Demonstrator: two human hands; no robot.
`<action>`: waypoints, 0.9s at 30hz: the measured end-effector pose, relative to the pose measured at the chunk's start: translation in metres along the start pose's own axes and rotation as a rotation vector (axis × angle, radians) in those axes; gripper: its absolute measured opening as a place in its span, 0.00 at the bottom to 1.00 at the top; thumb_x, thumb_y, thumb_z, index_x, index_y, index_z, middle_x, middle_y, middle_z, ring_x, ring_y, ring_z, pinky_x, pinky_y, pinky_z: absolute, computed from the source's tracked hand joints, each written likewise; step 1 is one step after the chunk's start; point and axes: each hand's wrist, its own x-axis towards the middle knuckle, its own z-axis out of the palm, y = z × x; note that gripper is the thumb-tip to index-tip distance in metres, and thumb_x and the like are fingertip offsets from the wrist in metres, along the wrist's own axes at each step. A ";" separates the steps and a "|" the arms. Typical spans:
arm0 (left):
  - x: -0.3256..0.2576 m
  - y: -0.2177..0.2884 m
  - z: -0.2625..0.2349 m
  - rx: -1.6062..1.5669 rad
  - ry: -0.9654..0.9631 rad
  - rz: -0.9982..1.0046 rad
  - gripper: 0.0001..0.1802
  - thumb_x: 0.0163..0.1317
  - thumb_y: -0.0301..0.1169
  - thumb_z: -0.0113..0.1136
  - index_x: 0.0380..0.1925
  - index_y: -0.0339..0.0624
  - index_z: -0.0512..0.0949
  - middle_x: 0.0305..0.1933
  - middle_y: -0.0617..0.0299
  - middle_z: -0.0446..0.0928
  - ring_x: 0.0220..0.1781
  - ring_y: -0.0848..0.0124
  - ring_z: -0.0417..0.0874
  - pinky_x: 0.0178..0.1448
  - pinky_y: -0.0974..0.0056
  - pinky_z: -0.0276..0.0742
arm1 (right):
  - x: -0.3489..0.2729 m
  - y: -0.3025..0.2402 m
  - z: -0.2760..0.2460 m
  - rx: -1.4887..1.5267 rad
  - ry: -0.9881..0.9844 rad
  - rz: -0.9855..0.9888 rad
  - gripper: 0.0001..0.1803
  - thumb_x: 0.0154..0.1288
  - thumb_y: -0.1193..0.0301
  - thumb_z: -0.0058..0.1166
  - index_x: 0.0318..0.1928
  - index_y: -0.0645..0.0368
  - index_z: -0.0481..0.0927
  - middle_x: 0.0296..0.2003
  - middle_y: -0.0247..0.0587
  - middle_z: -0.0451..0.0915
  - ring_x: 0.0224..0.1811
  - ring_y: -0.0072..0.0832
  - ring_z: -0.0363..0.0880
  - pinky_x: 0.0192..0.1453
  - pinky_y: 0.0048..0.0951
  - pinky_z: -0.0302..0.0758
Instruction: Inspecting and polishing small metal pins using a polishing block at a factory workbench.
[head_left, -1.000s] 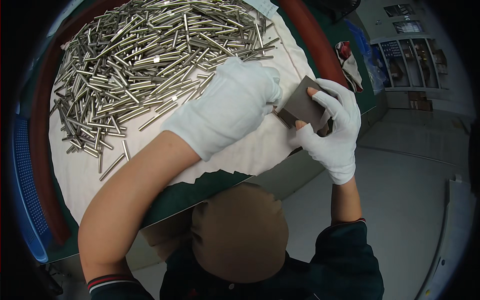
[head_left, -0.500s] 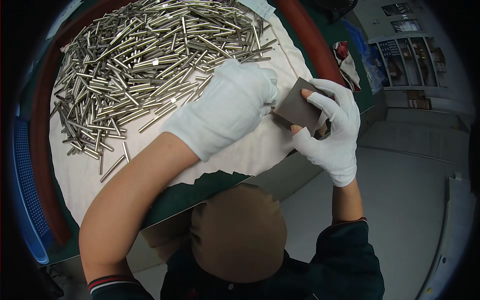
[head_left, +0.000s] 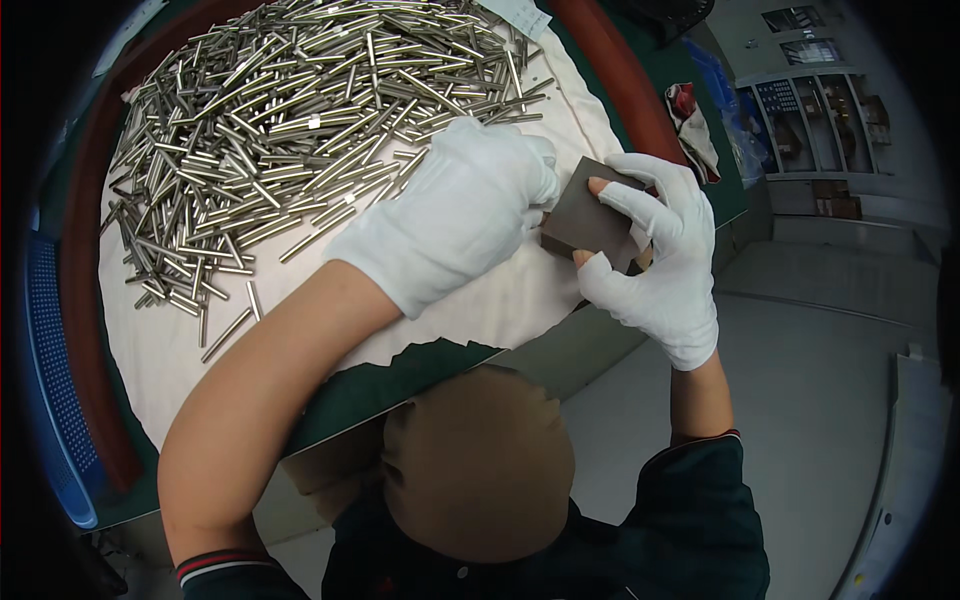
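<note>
My right hand [head_left: 660, 250], in a white glove with bare thumb and fingertip showing, grips a dark grey rectangular block [head_left: 590, 212]. The thumb and a finger press on its flat upper face. Just left of the block, my left hand [head_left: 480, 205] is closed, its gloved fingers curled under. Whatever those fingers may hold is hidden behind the hand. The block's left edge comes close to the left fingertips. Beyond and to the left of the left hand lies a large heap of shiny metal rods [head_left: 290, 130], with a few loose ones at its near edge.
A pale cloth [head_left: 500, 310] lies under the rods on a green table with reddish-brown raised edges [head_left: 625, 80]. A paper sheet [head_left: 518, 15] rests at the far side. At the left stands a blue perforated basket [head_left: 60, 370]. A red and white cloth [head_left: 692, 130] lies beyond the right edge.
My right hand and the grey block have shifted slightly left, toward my left hand. My left hand has hardly moved and stays closed.
</note>
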 end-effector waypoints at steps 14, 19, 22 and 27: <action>0.000 -0.001 0.001 -0.032 -0.008 -0.056 0.03 0.45 0.23 0.64 0.21 0.39 0.79 0.25 0.57 0.77 0.32 0.58 0.80 0.39 0.57 0.76 | -0.001 0.001 -0.002 0.036 -0.029 0.040 0.26 0.36 0.66 0.66 0.42 0.55 0.81 0.50 0.42 0.76 0.50 0.41 0.73 0.50 0.41 0.69; 0.000 -0.002 0.000 -0.023 -0.010 -0.033 0.02 0.46 0.23 0.64 0.22 0.39 0.80 0.26 0.57 0.78 0.32 0.59 0.80 0.40 0.58 0.76 | 0.000 0.004 -0.004 0.063 -0.031 0.079 0.27 0.36 0.66 0.67 0.43 0.55 0.80 0.49 0.42 0.76 0.51 0.41 0.72 0.51 0.41 0.69; 0.002 -0.001 -0.002 -0.044 -0.019 -0.061 0.02 0.47 0.22 0.64 0.22 0.39 0.80 0.26 0.56 0.78 0.32 0.58 0.80 0.39 0.59 0.76 | -0.001 0.010 -0.001 0.030 -0.015 0.063 0.26 0.36 0.67 0.66 0.44 0.54 0.80 0.49 0.41 0.75 0.51 0.41 0.72 0.50 0.41 0.69; 0.001 -0.002 -0.001 -0.058 -0.009 -0.029 0.02 0.46 0.22 0.64 0.22 0.39 0.79 0.26 0.55 0.78 0.31 0.57 0.80 0.38 0.58 0.76 | 0.000 -0.001 -0.008 0.041 -0.099 0.064 0.27 0.36 0.67 0.65 0.44 0.54 0.80 0.49 0.41 0.76 0.50 0.39 0.73 0.50 0.39 0.68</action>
